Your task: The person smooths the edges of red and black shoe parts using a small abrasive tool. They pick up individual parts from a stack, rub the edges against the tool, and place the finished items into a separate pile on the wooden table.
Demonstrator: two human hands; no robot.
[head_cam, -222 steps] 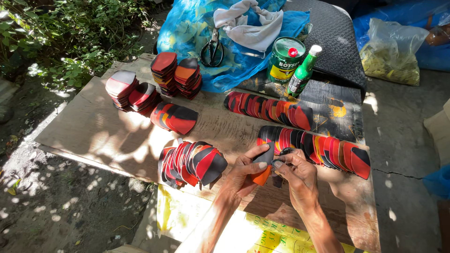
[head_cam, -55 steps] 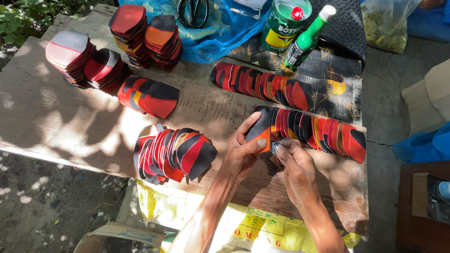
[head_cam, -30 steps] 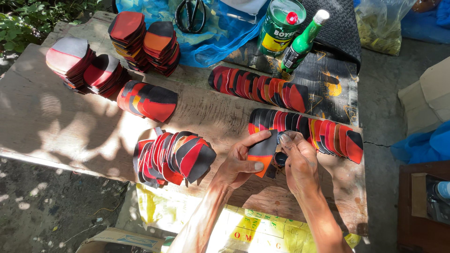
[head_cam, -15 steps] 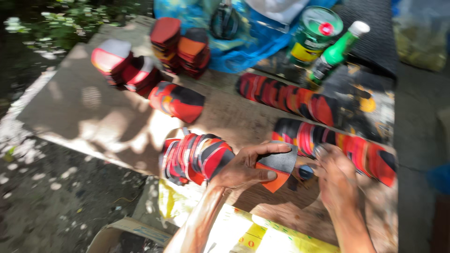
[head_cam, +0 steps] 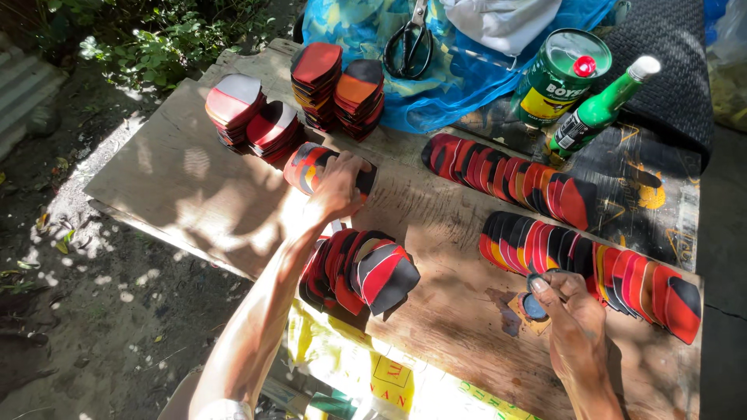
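I see one wooden worktop (head_cam: 187, 187) in patchy sun, a blue plastic sheet (head_cam: 436, 85) over its 12 o'clock end.

Shaped red, black and orange flat pieces lie in groups. I count two long fanned rows at 3 o'clock: the upper row (head_cam: 510, 175) and the lower row (head_cam: 599, 268). One fanned cluster (head_cam: 362, 272) sits at 6 o'clock. One short fan (head_cam: 311, 166) lies near centre. Four upright stacks stand at 11 o'clock: two tall ones (head_cam: 338, 85) and two lower ones (head_cam: 253, 117). Pieces per group overlap too much to count.

One green can (head_cam: 560, 74) with a red cap, one green bottle (head_cam: 599, 113) leaning beside it, and one pair of scissors (head_cam: 408, 39) on the blue sheet.

My left hand (head_cam: 338, 187) reaches out to 12 o'clock and rests on the short fan, fingers curled down over its pieces; I cannot tell whether they grip one.

My right hand (head_cam: 572, 319) is at 4 o'clock, just below the lower row, fingers pinched closed on a small dark round object (head_cam: 535, 305) held at a stained patch of the worktop.
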